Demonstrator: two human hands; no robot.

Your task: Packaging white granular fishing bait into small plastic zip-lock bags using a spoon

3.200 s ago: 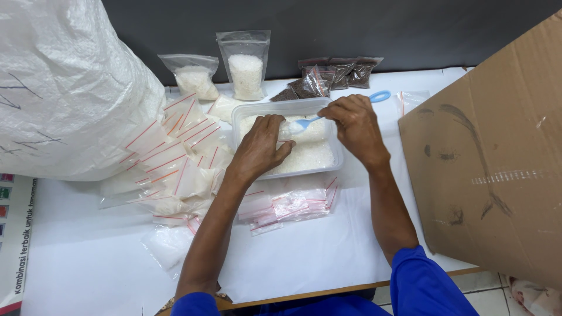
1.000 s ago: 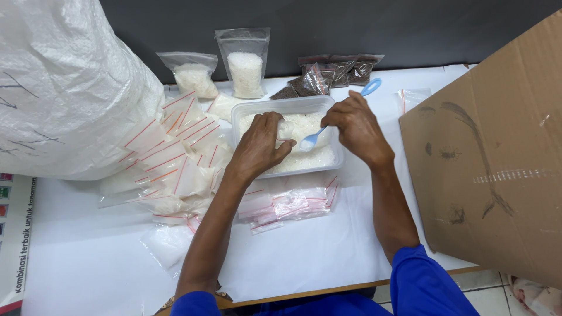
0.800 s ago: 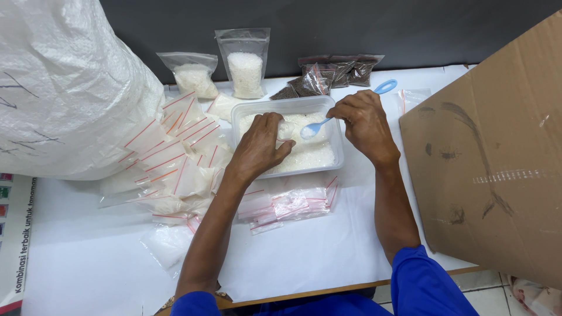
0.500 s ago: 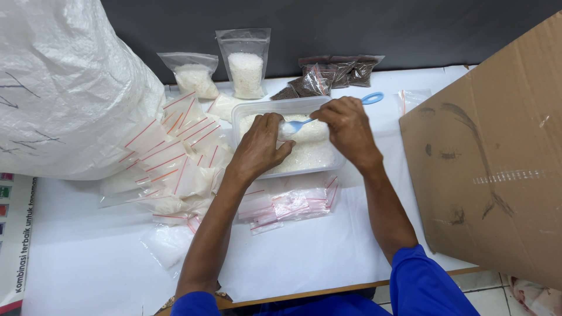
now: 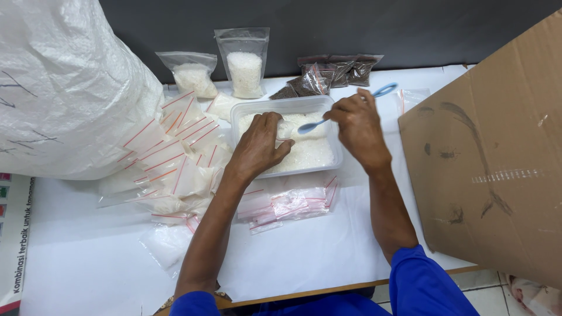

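Two hands at work over one clear plastic tub (image 5: 328, 167) of white granules. Nearest, below the left wrist: loose heap of small empty zip bags (image 5: 290, 202), count unclear. Left hand (image 5: 257, 146) curled inside tub, pinching one small bag (image 5: 288, 130) by its mouth, held open toward the spoon. Right hand (image 5: 358, 126) closed around one light-blue spoon (image 5: 339, 114), bowl aimed at bag mouth. Left of left hand: pile of filled red-striped bags (image 5: 175, 158), uncounted. Beyond both hands: two standing pouches of white granules (image 5: 244, 64), several dark-filled bags (image 5: 333, 73).

White table (image 5: 88, 269), dark grey wall (image 5: 445, 29)
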